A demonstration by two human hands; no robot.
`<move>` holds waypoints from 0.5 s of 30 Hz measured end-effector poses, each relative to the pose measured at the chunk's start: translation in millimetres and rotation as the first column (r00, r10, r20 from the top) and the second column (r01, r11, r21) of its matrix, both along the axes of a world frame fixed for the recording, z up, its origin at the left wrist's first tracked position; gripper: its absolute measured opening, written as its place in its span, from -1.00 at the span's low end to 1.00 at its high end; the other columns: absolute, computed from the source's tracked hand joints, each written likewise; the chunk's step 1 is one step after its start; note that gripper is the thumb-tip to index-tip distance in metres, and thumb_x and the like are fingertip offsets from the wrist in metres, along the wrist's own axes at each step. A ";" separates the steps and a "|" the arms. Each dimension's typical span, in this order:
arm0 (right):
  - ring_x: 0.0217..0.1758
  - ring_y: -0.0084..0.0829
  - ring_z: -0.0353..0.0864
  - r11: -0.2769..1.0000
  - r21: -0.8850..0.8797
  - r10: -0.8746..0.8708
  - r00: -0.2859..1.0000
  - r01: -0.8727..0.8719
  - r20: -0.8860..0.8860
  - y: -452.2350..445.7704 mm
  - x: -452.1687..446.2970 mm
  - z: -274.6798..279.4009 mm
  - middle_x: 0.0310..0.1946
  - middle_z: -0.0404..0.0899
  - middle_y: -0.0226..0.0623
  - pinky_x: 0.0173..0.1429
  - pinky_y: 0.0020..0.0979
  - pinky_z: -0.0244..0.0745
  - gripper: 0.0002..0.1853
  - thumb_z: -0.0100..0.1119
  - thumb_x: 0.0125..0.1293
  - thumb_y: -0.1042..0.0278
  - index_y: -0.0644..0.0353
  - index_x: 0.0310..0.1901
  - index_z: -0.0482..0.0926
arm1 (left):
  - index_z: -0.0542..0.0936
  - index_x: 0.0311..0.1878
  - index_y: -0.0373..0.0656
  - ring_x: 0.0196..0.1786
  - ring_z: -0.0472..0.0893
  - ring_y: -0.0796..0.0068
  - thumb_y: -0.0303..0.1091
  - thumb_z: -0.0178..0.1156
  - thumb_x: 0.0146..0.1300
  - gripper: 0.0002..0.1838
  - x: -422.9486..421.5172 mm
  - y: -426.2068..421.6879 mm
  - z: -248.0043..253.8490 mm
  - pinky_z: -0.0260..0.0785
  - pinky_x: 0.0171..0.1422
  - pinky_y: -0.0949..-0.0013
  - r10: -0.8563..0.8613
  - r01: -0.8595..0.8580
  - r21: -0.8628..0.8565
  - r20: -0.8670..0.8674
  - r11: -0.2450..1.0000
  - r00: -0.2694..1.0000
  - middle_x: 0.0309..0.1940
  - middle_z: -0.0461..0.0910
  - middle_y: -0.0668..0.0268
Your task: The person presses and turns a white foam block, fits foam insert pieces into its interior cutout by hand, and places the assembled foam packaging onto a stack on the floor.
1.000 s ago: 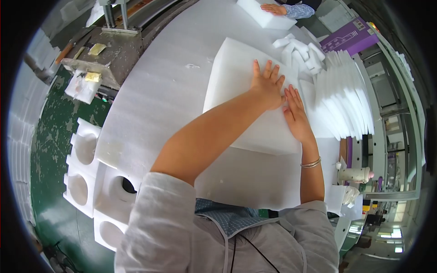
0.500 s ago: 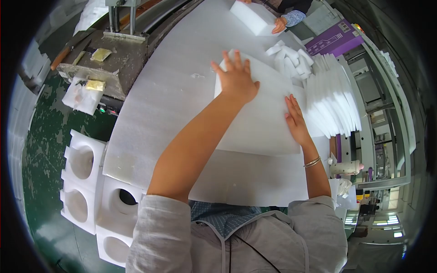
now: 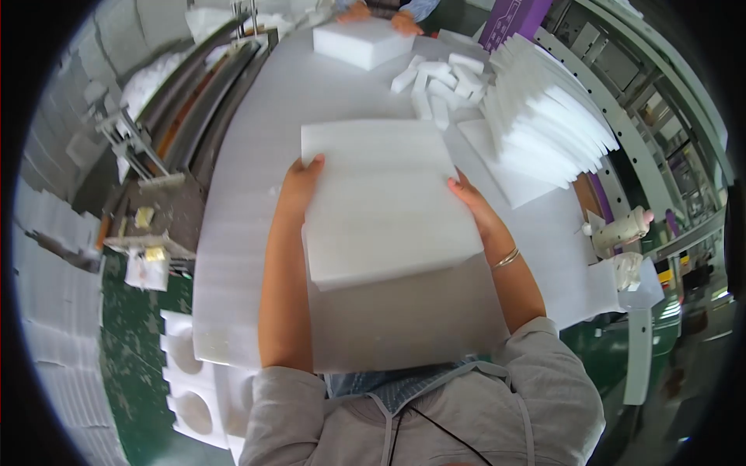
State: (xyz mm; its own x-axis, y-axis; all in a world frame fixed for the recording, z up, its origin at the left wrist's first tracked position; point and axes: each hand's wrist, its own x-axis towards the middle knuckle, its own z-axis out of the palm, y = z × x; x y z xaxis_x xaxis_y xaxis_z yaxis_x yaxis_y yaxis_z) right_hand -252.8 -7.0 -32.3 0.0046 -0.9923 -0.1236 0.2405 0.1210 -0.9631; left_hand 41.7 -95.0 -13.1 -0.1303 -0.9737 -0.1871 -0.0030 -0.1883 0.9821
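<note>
A thick white foam block (image 3: 388,202) is gripped at its two side edges in front of my body. My left hand (image 3: 303,184) holds its left edge, thumb on the top face and the other fingers hidden beside or under it. On the right edge, my right hand (image 3: 470,200) holds it the same way, a bangle on the wrist. Below the block's near edge lies a greyish-white sheet (image 3: 404,326), partly covered by the block. Small white foam pieces (image 3: 439,81) and a fanned stack of white foam sheets (image 3: 544,116) are beyond my right hand.
Across the white table (image 3: 241,233), a co-worker's hands (image 3: 404,22) touch another foam block (image 3: 363,43). A purple box (image 3: 513,22) stands at the far right. Left is a metal machine (image 3: 167,210); foam with round recesses (image 3: 190,380) sits below the table's left edge.
My left hand has gone from lying spread on the block to holding its left edge. My right hand now grips the right edge. The block is turned squarer to me, and the view has shifted.
</note>
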 end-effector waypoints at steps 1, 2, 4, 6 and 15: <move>0.33 -0.25 0.17 1.000 -0.015 0.009 1.000 -0.009 0.002 1.8 -0.1 4.0 0.29 0.15 -0.03 0.31 -0.37 0.14 -0.05 0.19 0.20 0.22 0.26 0.40 -0.29 | 0.34 0.20 -0.30 0.07 0.47 0.33 -0.17 0.10 0.26 -0.47 -1.2 0.0 3.3 0.26 0.19 0.33 0.010 -0.010 -0.008 0.053 1.000 0.999 0.01 0.50 0.15; 0.34 -0.26 0.17 1.000 -0.026 0.012 1.000 -0.012 0.010 5.1 0.3 6.9 0.28 0.15 -0.03 0.30 -0.39 0.14 -0.04 0.21 0.19 0.25 0.24 0.41 -0.29 | 0.34 0.21 -0.29 0.08 0.46 0.35 -0.22 0.10 0.26 -0.48 -0.6 3.4 6.0 0.24 0.20 0.34 0.038 -0.031 -0.104 0.070 0.994 0.997 0.03 0.49 0.17; 0.36 -0.28 0.14 0.969 -0.247 0.022 0.999 -0.034 -0.050 6.1 -10.3 28.5 0.30 0.13 -0.05 0.29 -0.37 0.15 -0.04 0.20 0.11 0.40 0.18 0.42 -0.27 | 0.33 0.23 -0.27 0.12 0.43 0.40 -0.31 0.10 0.26 -0.51 -6.3 7.6 25.3 0.20 0.23 0.36 0.082 -0.055 -0.314 0.073 0.948 0.994 0.05 0.48 0.20; 0.38 -0.29 0.11 0.883 -0.469 -0.019 0.998 -0.009 -0.055 13.9 -23.4 54.5 0.33 0.09 -0.09 0.29 -0.34 0.15 -0.01 0.16 0.02 0.54 0.13 0.42 -0.25 | 0.27 0.28 -0.24 0.16 0.38 0.42 -0.47 0.13 0.18 -0.44 -8.3 17.0 58.7 0.16 0.27 0.36 -0.078 -0.019 -0.510 -0.167 0.860 0.983 0.14 0.41 0.23; 0.51 -0.18 -0.26 0.737 -0.668 -0.350 0.786 -0.105 -0.509 37.5 -52.5 81.0 0.46 -0.28 -0.17 0.45 -0.26 -0.15 0.12 0.04 -0.21 0.71 0.05 0.42 -0.32 | -0.12 0.44 -0.06 0.48 -0.18 0.20 -0.83 0.07 -0.26 0.09 -30.9 43.6 79.0 -0.11 0.46 0.17 -0.053 0.299 -0.786 0.323 0.541 0.945 0.44 -0.17 0.16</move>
